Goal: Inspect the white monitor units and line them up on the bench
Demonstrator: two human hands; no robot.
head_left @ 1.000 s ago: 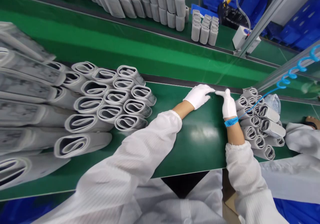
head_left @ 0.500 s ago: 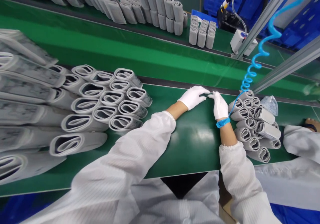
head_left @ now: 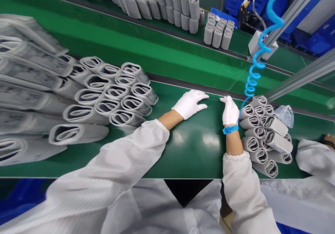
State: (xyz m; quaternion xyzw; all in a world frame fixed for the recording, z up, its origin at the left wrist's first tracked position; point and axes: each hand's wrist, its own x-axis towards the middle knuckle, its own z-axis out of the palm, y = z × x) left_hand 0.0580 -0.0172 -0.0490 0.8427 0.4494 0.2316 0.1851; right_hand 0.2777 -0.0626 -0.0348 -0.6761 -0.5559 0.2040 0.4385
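Gloved hands met near the far edge of the green table [head_left: 193,146]. The left hand [head_left: 188,103], in a white glove, lay palm down on the table, fingers loosely spread and pointing toward the other hand, gripping nothing that could be made out. The right hand [head_left: 230,110], gloved too, stood on its edge just beside the stack of rolled grey cuffs [head_left: 265,133] on that side, its forefinger stretched out toward the left hand. Between the two hands ran something thin and pale, a fine thread or wire [head_left: 213,101], lying on the table surface; it was too slight to name with certainty, and whether either set of fingertips actually pinched it could not be told. The hands were apart, with a small gap of green between them.

Round the right wrist sat a blue wrist strap [head_left: 230,129], and from it a coiled blue cord [head_left: 252,77] climbed up and away toward the metal frame [head_left: 293,77]. On the left side a big pile of rolled cuffs [head_left: 104,98] lay with open ends facing the person, well apart from the left hand. Beyond ran a brighter green belt [head_left: 131,49], and past it more grey rolls [head_left: 180,7] stood in rows. At the right edge another person's white sleeve [head_left: 311,153] rested on the table.
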